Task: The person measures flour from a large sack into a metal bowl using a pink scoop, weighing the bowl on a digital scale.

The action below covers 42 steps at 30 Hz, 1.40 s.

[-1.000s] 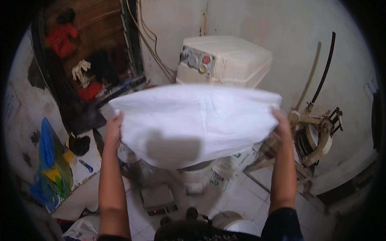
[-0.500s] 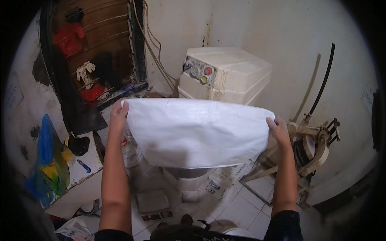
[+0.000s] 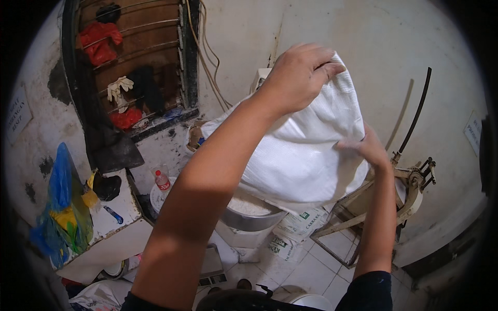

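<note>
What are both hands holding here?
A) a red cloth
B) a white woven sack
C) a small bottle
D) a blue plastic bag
B: the left hand grips the top of the white sack and the right hand pinches its side, in front of the wall.

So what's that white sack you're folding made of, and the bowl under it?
The white sack looks like woven plastic: a fine grid weave shows near the left hand, and a glossy sheen near the right hand. It could be laminated; hard to confirm. The bowl looks like bare metal, with a grey, dully reflective rim.
</note>
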Motion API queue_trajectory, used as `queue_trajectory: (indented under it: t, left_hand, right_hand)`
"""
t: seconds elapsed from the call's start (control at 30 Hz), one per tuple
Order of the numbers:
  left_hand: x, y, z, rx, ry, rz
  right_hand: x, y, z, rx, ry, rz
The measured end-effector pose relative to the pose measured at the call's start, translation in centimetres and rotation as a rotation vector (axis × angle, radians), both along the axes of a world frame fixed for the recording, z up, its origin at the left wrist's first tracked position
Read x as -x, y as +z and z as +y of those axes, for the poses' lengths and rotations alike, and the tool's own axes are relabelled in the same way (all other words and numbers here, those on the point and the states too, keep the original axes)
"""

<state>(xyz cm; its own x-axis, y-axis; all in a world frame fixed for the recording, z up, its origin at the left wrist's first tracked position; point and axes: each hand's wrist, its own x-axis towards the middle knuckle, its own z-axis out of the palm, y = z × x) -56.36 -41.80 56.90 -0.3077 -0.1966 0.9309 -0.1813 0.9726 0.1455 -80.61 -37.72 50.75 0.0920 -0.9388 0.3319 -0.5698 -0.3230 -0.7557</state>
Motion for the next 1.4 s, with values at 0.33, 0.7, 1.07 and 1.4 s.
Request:
queue_trajectory:
  t: [0.33,0.7,1.07,1.4]
  left_hand:
    - [-18.1,-16.4,0.3,-0.496,0.071,0.81]
    - [-12.6,-26.7,0.6,-1.599,-0.877,0.615]
    - [-13.8,-26.8,2.0,-1.527,-0.379,0.353]
    - [-16.5,-15.8,-0.7,-1.116,0.013,-0.068]
  right_hand:
    - [-6.6,4.2,4.9,0.163,-0.191,-0.279]
    - [-4.7,-6.5,3.2,0.119,-0.557,-0.722]
    - [-3.1,-18.1,11.4,-0.409,-0.42,-0.755]
    - [-0.2,-7.9,9.0,-0.143,-0.318,-0.426]
